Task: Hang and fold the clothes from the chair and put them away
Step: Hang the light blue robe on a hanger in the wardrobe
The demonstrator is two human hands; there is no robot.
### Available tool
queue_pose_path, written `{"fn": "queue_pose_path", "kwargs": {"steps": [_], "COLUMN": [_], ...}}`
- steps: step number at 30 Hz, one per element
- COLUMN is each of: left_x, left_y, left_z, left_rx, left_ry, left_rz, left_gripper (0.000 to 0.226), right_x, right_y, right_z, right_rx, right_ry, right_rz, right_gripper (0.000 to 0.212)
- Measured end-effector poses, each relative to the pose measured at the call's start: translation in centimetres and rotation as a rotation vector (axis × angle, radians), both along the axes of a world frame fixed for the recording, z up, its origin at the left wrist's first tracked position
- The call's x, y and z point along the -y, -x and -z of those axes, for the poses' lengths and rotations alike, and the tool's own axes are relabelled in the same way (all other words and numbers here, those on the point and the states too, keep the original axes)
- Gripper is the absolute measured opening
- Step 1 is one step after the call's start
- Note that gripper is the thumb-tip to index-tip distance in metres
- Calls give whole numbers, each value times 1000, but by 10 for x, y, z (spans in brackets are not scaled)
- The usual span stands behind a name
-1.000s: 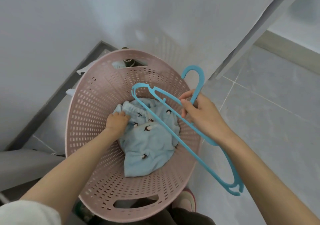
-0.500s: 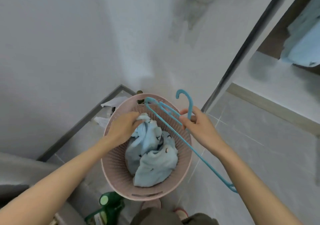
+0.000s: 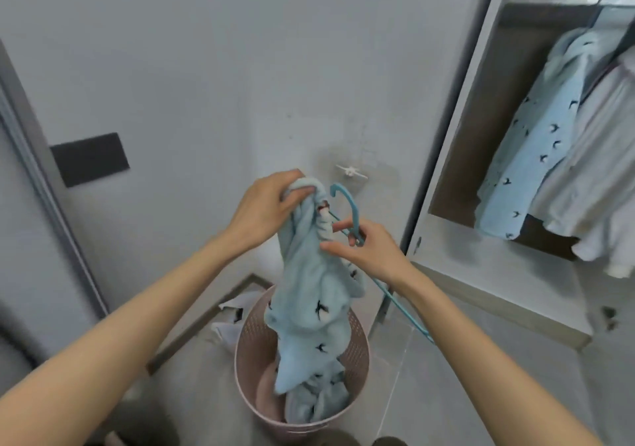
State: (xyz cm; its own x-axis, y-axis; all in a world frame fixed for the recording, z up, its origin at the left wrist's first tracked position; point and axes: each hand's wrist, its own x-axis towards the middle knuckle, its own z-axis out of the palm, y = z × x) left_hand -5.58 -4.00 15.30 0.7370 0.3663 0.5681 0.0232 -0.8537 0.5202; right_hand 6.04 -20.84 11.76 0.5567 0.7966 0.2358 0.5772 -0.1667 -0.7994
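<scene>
My left hand (image 3: 266, 210) grips the top of a light blue garment (image 3: 311, 304) with small dark bird prints, lifted high so that it hangs down into the pink perforated laundry basket (image 3: 245, 387). My right hand (image 3: 369, 251) holds a blue plastic hanger (image 3: 348, 207) just below its hook, and its thumb touches the garment's edge. The hanger's long arm slants down to the right behind my right forearm. The garment's lower end still lies in the basket with more blue cloth.
An open wardrobe (image 3: 488, 157) stands at the right, with a matching blue printed top (image 3: 529, 157) and a white garment (image 3: 598, 184) hanging from its rail. A white wall hook (image 3: 350, 171) is on the wall ahead. A dark plate (image 3: 90, 158) is on the wall at left. Grey tiled floor surrounds the basket.
My left hand has pulled the blue garment up out of the basket to chest height. My view has risen from the basket to the wall and wardrobe. My right hand kept the hanger.
</scene>
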Motion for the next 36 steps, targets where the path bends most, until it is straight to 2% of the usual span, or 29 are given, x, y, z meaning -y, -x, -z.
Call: {"fn": "queue_pose_path", "kwargs": {"steps": [3,6,8,12,18,23,26,28,31,33,36], "left_x": [11,17,19,32,42,26,12,3,-3,2,8], "left_y": [19,39,50,60,57,61,68,70,67,59,47], "left_z": [-40,-60,-64,-59,-24,22,42,46,43,32,12], "left_rx": [63,68,40,-63,-221,-517,-623,-703,-768,-718,-579], "left_ry": [15,49,83,123,146,63,100,23,-215,-270,-260], "left_rz": [-20,-79,-115,-37,94,89,75,-29,-364,-466,-461], "left_gripper": [20,30,38,41,36,31,22,30,30,29,32], "right_x": [10,22,29,37,44,56,66,71,75,77,82], "right_y": [15,18,17,15,22,16,6,0,-6,-7,-7], "right_z": [-24,-57,-80,-117,-150,-168,-167,-160,-144,-133,-120], "right_rx": [9,157,231,319,305,260,240,217,164,130,61], "right_ry": [-23,-46,-106,-177,-263,-351,-353,-331,-258,-188,-105], "right_rz": [12,72,156,325,357,399,434,451,448,414,374], "right_gripper": [21,13,16,8,8,8,9,9,8,10,11]}}
